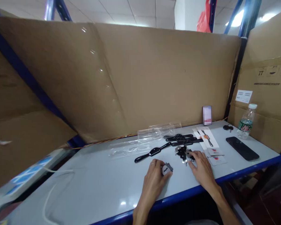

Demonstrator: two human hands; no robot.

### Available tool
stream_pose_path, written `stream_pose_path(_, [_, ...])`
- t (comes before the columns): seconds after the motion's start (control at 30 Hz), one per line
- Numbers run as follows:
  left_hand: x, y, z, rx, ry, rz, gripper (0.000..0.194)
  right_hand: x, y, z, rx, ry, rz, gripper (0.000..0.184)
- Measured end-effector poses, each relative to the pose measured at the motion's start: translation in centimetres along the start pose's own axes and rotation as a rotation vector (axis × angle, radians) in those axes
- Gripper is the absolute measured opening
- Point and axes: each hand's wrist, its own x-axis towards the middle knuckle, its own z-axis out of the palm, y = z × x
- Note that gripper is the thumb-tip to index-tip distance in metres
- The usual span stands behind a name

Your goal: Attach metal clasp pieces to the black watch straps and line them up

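My left hand (154, 178) rests on the pale table (96, 184) with its fingers curled round a small grey-and-white part (166, 169). My right hand (201, 167) lies just to the right, fingers reaching into a small heap of black and silver parts (183, 152); I cannot tell whether it grips one. A black watch with its strap (152, 152) lies stretched out behind my left hand. More black watches (181, 138) lie in a row further back.
Clear plastic trays (142, 139) sit near the cardboard wall (131, 78). Printed cards (207, 137) and small leaflets (216, 156), a black phone (242, 148), a water bottle (246, 122), a small box (207, 115) and a white cable (53, 190) also lie around.
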Motion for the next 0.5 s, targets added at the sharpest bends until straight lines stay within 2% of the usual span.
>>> stream_pose_path(0.13, [-0.14, -0.06, 0.19, -0.085, -0.006, -0.021, 0.023, -0.01, -0.13, -0.21, 0.012, -0.017, 0.004, 0.034])
stream_pose_path(0.3, [-0.13, -0.43, 0.55, -0.184, 0.020, -0.058, 0.049, 0.05, -0.21, -0.21, 0.017, -0.020, 0.007, 0.032])
stream_pose_path(0.5, [-0.29, -0.97, 0.74, -0.242, 0.107, -0.007, 0.041, 0.01, -0.03, -0.23, -0.004, -0.023, 0.021, 0.035])
